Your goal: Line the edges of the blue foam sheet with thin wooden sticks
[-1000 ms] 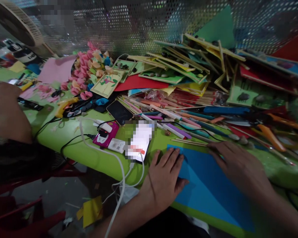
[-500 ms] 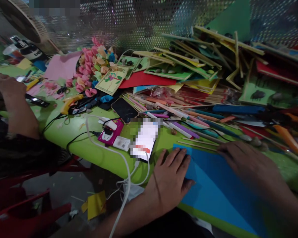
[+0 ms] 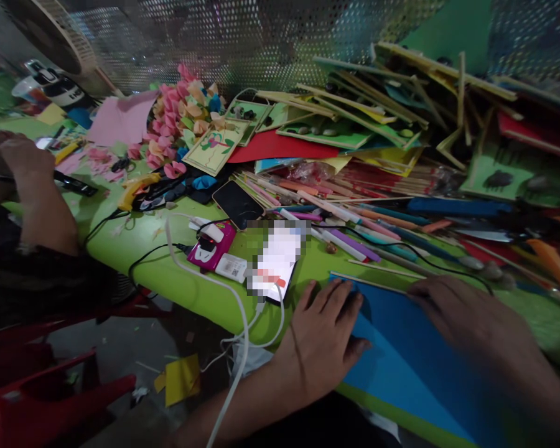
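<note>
**Both hands pressing blue paper flat**

The left hand (image 3: 320,339) is lying spread, palm down, on the near left corner of the blue paper sheet (image 3: 415,367) on the green table (image 3: 168,280). The right hand (image 3: 471,323) is resting flat along its upper edge, beside the smartphone (image 3: 275,264).

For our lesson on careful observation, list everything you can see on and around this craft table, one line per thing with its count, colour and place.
blue paper sheet: one, blue, near table edge under both hands
phone with lit screen: one, black, left of the sheet, cable plugged in
dark phone: one, black, behind it
power bank: one, pink, left of the lit phone
pens and sticks: many, mixed colours, table middle
paper flowers: a bunch, pink and peach, far left
framed craft cards: a pile, green and yellow, at the back
table: one, lime green
red chair: red, lower left
another person's hand: far left
left hand: flat on the sheet's left corner
right hand: flat on the sheet, blurred
</note>
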